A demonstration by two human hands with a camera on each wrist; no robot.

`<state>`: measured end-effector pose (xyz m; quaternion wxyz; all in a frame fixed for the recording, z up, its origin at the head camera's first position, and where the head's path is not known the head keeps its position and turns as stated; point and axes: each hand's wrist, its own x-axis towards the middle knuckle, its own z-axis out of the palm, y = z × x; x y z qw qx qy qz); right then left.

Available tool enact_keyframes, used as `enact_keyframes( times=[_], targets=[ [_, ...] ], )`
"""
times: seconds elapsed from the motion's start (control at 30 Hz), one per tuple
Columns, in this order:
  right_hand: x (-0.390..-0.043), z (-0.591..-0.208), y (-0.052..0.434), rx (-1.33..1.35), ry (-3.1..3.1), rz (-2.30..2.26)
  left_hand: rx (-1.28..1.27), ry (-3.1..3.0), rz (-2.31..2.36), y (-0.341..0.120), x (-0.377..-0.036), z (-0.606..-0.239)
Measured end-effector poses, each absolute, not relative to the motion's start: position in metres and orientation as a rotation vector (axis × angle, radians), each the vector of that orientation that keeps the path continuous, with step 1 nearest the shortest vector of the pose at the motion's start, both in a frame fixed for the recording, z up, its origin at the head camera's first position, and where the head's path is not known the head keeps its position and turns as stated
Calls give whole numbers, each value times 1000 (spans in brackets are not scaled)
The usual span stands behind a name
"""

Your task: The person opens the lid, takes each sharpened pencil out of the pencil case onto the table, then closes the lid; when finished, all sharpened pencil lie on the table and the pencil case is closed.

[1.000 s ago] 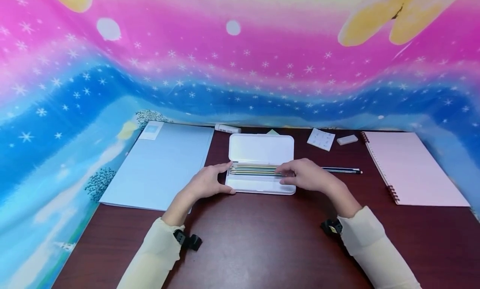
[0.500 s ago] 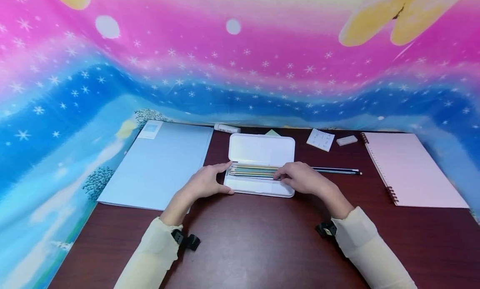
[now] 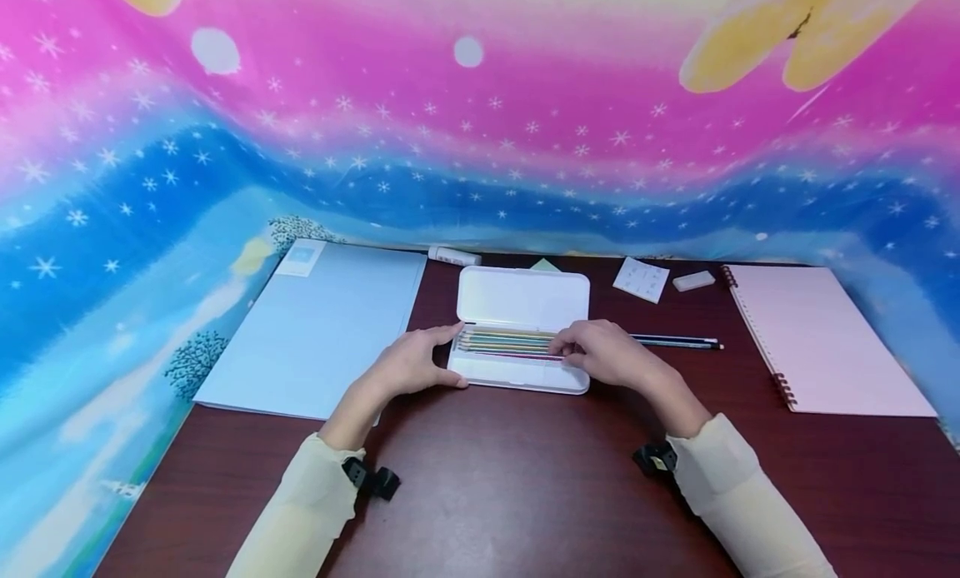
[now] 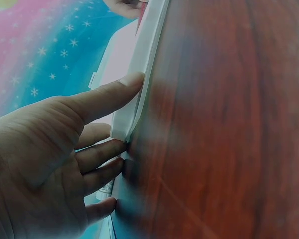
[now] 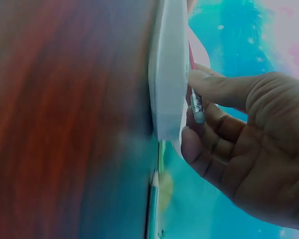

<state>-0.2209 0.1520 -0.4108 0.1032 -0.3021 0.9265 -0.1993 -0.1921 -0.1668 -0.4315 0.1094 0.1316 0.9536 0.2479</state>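
Observation:
An open white pencil case [image 3: 522, 299] lies on the table, its lid tipped back. Several striped pencils [image 3: 502, 341] lie side by side in its rear compartment. My left hand [image 3: 408, 363] holds the case at its left end, thumb on the front wall and fingers around the rear corner. Inside the right end, my right hand [image 3: 611, 353] pinches a red pencil [image 3: 517, 356] in front of the others. Its silver ferrule and white eraser [image 5: 198, 113] stick out below the thumb in the right wrist view.
Dark pencils [image 3: 678, 341] lie right of the case. A blue folder [image 3: 322, 328] is at left, a pink spiral notebook [image 3: 840, 336] at right. Along the back are a white tube [image 3: 454, 256], a green paper corner [image 3: 545, 265], a square card [image 3: 641, 279] and an eraser [image 3: 694, 280].
My right hand has shifted slightly left along the pencils, and the red pencil now shows at the front of the row. The left hand has stayed at the case's left end.

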Motion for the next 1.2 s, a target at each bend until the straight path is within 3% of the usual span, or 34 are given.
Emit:
enact_keyframes(
  times=[0.73,1.2],
  targets=[
    [-227,-410,251,-846,2943,-710,379,2799,742,-166,-191,-432],
    [-219,-417,316,-595,2995,-678,365,2796,755,-165,-189,-430]
  ],
)
